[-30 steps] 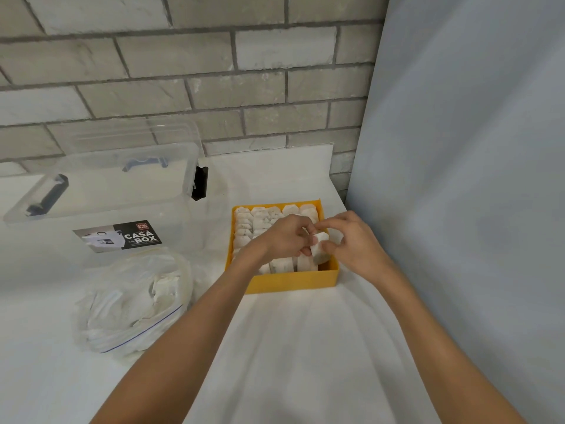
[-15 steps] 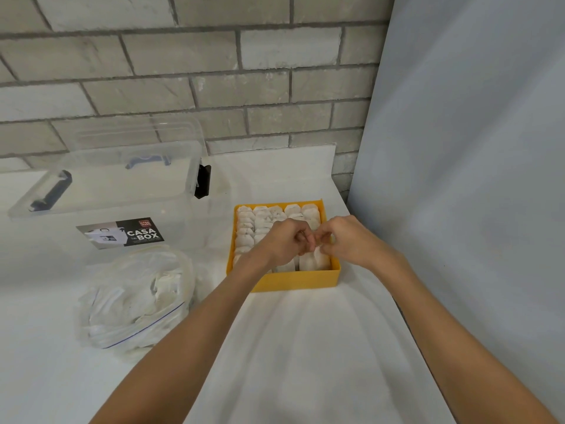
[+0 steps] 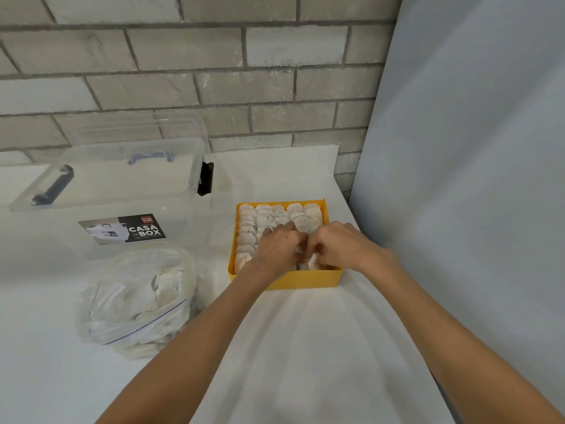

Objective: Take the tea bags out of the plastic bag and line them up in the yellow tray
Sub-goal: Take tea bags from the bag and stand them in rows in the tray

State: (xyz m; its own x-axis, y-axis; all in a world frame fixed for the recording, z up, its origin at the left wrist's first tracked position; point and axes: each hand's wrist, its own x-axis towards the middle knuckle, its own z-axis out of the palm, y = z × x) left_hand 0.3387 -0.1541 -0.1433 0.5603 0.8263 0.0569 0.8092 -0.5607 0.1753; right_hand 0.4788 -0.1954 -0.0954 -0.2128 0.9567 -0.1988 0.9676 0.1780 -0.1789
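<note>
Both hands meet over the near half of the tray (image 3: 305, 280). The left hand (image 3: 276, 249) is curled, knuckles up; the right hand (image 3: 339, 246) pinches a tea bag (image 3: 313, 261) just inside the front wall. Tea bags (image 3: 275, 217) stand in packed rows to the far rim. At 9 o'clock from the tray lies the bag (image 3: 137, 298), with more inside. At 10 o'clock sits a clear box (image 3: 119, 191). The table edge (image 3: 345, 191) runs close at 3 o'clock; bare tabletop (image 3: 305, 347) lies at 6.
</note>
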